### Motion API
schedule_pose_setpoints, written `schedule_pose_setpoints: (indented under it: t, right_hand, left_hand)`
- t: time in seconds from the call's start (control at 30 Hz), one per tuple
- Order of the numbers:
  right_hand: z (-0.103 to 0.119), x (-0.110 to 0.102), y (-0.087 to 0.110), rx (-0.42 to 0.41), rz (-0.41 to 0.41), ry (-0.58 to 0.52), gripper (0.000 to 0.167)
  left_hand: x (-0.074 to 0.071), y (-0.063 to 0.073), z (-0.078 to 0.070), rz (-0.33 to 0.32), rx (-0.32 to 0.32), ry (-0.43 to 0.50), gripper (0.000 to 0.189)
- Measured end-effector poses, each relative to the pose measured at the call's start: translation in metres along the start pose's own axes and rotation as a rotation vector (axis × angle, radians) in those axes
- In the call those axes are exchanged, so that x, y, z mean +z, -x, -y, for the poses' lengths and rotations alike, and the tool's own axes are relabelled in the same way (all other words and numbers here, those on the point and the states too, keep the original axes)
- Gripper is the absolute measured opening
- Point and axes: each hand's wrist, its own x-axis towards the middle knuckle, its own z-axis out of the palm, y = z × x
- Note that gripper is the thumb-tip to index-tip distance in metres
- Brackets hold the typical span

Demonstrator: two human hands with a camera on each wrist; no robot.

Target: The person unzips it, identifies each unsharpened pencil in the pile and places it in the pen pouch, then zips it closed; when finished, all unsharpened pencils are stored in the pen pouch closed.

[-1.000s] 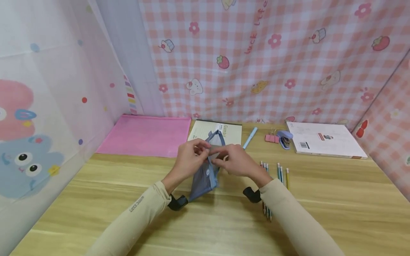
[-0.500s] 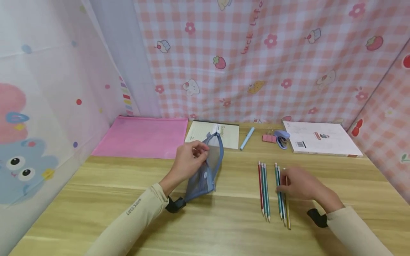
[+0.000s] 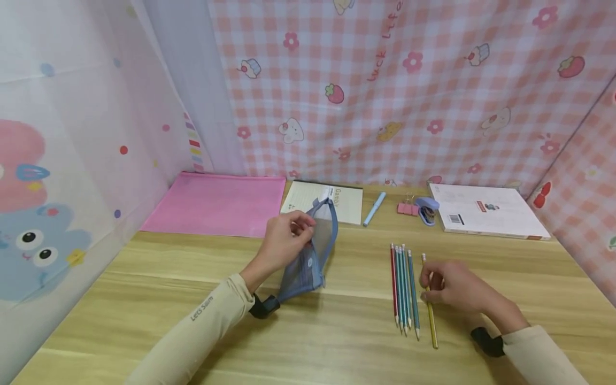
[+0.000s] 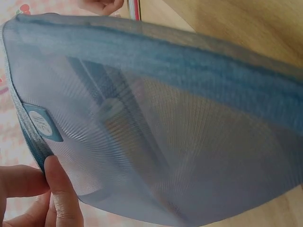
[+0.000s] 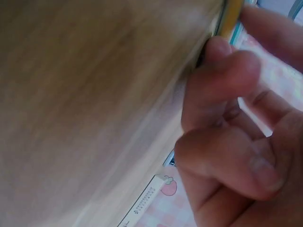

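On the table [image 3: 337,331], mesh pouch [image 3: 313,251] pinched in left hand [image 3: 284,243], yellow pencil [image 3: 430,315] under right hand's [image 3: 454,291] curled fingers.

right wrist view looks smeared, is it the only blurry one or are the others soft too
Right wrist view: motion-blurred, the table streaked, the yellow pencil soft at the frame edge. Left wrist view: sharp on the mesh pouch, wood grain showing through. Head view: evenly lit and crisp, edges bowed by the wide lens.
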Motion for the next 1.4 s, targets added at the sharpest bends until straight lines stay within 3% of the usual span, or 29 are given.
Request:
schedule_pose_setpoints:
  t: [0.2, 0.4, 0.47, 0.57, 0.77, 0.9, 1.07, 1.23, 1.3, 1.4]
  right_hand:
    - [0.002, -0.002, 0.000, 0.073, 0.029, 0.033, 0.016]
    - [0.004, -0.005, -0.001, 0.164, -0.008, 0.086, 0.015]
    - [0.005, -0.008, -0.002, 0.177, -0.024, 0.067, 0.014]
    - [0.012, -0.015, -0.009, 0.143, -0.036, -0.062, 0.016]
    - [0.053, -0.026, -0.044, 0.010, -0.038, -0.341, 0.019]
    - [0.086, -0.023, -0.076, -0.025, -0.115, -0.502, 0.020]
    - [0.114, -0.003, -0.110, -0.033, -0.241, -0.673, 0.024]
    - [0.121, 0.019, -0.133, 0.041, -0.407, -0.713, 0.023]
    - [0.122, 0.026, -0.138, 0.077, -0.415, -0.690, 0.021]
    - [0.125, 0.034, -0.140, 0.096, -0.354, -0.563, 0.015]
  left_hand:
    - [0.001, 0.002, 0.000, 0.015, -0.025, 0.013, 0.011]
    - [0.000, 0.001, 0.000, 0.009, -0.010, 0.007, 0.011]
    - [0.000, 0.001, -0.001, 0.011, -0.001, 0.006, 0.011]
    - [0.001, 0.002, -0.001, 0.017, 0.008, 0.005, 0.010]
    - [0.003, 0.003, -0.003, 0.013, 0.016, 0.006, 0.010]
    - [0.005, 0.002, -0.004, 0.013, 0.022, 0.011, 0.010]
    - [0.007, 0.003, -0.006, 0.018, 0.015, 0.014, 0.010]
    - [0.008, 0.002, -0.005, 0.017, 0.033, 0.020, 0.009]
    - [0.009, 0.002, -0.004, 0.021, 0.046, 0.024, 0.009]
    - [0.010, 0.001, -0.005, 0.029, 0.060, 0.016, 0.009]
